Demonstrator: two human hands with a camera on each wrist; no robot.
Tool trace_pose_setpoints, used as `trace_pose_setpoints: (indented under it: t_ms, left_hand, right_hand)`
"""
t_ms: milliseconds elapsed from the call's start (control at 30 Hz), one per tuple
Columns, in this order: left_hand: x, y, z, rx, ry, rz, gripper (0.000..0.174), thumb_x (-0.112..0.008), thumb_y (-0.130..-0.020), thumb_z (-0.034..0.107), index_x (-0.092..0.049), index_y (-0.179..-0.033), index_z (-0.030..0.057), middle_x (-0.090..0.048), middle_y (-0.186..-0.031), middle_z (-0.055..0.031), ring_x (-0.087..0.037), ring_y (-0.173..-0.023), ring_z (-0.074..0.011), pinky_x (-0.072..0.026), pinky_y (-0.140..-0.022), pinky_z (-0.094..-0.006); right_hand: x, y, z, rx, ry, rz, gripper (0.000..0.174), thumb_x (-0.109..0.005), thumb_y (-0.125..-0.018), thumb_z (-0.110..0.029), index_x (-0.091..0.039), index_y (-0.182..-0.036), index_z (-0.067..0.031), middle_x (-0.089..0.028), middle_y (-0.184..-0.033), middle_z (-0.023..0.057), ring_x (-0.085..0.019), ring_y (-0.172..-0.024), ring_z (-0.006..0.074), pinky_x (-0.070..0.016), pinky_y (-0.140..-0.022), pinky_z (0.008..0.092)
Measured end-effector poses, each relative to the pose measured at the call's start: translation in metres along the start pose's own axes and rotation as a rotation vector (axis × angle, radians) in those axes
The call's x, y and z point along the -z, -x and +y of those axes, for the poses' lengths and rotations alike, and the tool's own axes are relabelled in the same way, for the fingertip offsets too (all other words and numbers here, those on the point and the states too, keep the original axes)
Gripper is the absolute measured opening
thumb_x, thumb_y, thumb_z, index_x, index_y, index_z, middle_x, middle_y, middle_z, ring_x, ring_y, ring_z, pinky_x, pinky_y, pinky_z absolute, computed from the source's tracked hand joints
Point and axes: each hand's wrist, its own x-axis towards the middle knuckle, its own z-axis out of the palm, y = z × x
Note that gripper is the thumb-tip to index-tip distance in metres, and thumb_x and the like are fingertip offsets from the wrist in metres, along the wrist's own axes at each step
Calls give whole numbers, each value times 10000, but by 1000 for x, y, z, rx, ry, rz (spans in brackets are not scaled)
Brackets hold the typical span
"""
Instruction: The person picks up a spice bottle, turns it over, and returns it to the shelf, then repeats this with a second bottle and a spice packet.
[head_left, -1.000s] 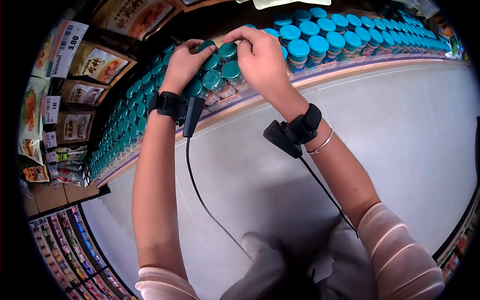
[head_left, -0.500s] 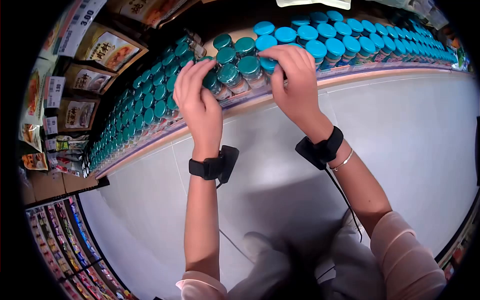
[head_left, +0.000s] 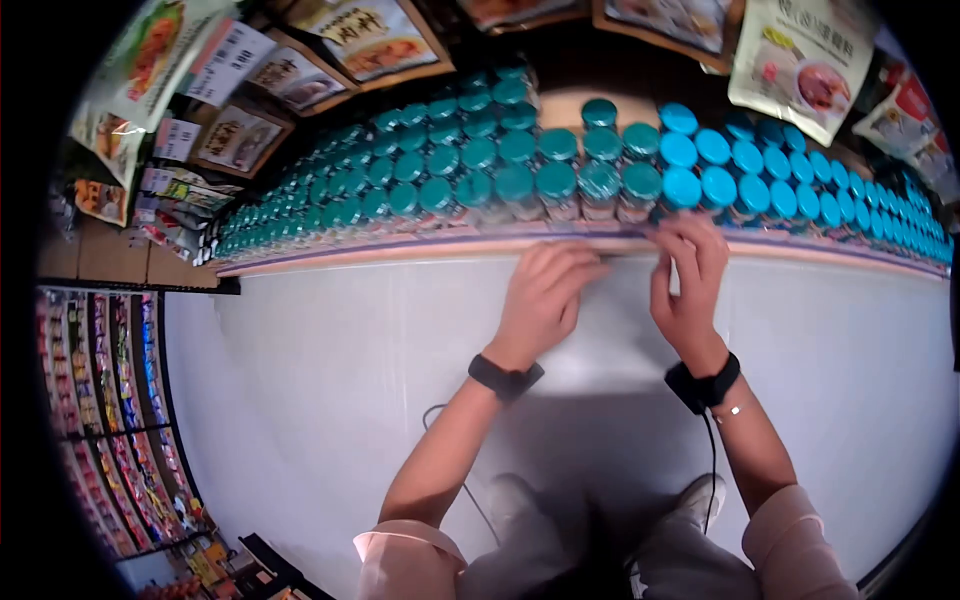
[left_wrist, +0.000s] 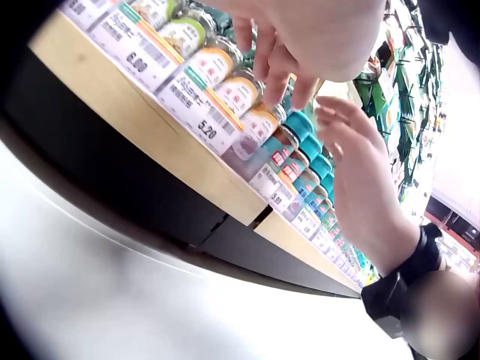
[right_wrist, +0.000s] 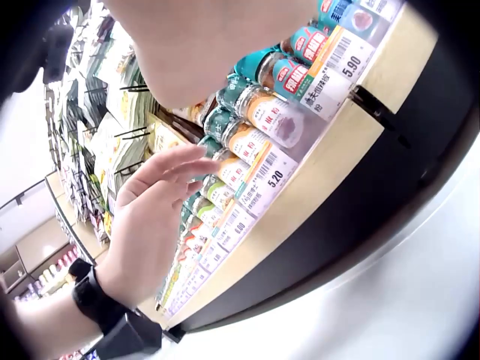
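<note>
Rows of spice jars with dark green caps (head_left: 557,181) stand on the shelf in the head view, beside jars with bright blue caps (head_left: 717,187) on their right. My left hand (head_left: 540,305) is just in front of the shelf edge, fingers loosely bent and holding nothing. Level with it on the right, my right hand (head_left: 692,285) has its fingertips at the shelf lip below the first blue-capped jars, also without anything in its grasp. In the right wrist view, the front green-capped jars show orange-banded labels (right_wrist: 268,118) behind a clear shelf lip.
Price tags (left_wrist: 199,106) run along the wooden shelf edge (left_wrist: 150,135). Hanging food packets (head_left: 800,70) are above and behind the jars. A rack of small colourful goods (head_left: 110,400) stands at the far left, and a pale floor (head_left: 330,380) lies below.
Both hands have drawn back from the green-capped jars to the front of the shelf. The head view has turned, so the shelf lies more level and the jars appear farther right.
</note>
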Motion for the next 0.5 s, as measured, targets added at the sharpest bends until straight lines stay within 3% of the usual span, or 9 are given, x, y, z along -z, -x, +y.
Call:
trace_pose_setpoints:
  t_ms: [67,133,267,367,500]
  left_hand:
    - [30,4,-7,11,13,-94,382,-521,-684,-118,-688,-962,84,-658,-988,-68,-607,-999,-283,-455,-864,-408]
    - [71,7,-13,75,25,-185,356,-528,-698,-110,-688,-951,83,-658,-951,-68,-613,-934,-278,-468,-831,-397]
    - [162,26,-9,250,-16,-177,329,-516,-728,-110,-691,-929,82,-668,-884,-73,-616,-830,-277,-480,-789,-373]
    - [226,46,14,496,-2,-3,335,-470,-747,-125,-695,-907,65,-679,-870,-86,-623,-832,-279,-481,-785,-358]
    - [285,73,66,732,74,203,329,-426,-772,-140,-680,-895,28,-682,-877,-104,-630,-837,-288,-478,-788,-351]
  right_hand:
    - [33,0,1,95,61,-237,355,-582,-693,46,-652,-1013,-90,-585,-1137,93,-518,-1166,322,-365,-997,493]
    - [76,1,11,305,238,-443,307,-615,-715,-6,-672,-986,-139,-627,-1077,31,-571,-1132,237,-367,-1006,473]
    - [174,-8,17,343,358,-723,255,-603,-730,-10,-651,-953,-125,-626,-1048,42,-579,-1110,237,-369,-1016,491]
    - [234,-30,5,289,489,-708,302,-569,-761,19,-631,-1032,-99,-611,-1064,77,-569,-1117,266,-362,-1036,507]
    - [266,-117,-44,271,684,-387,307,-551,-768,42,-624,-1047,-63,-605,-1082,109,-558,-1109,295,-366,-1025,500]
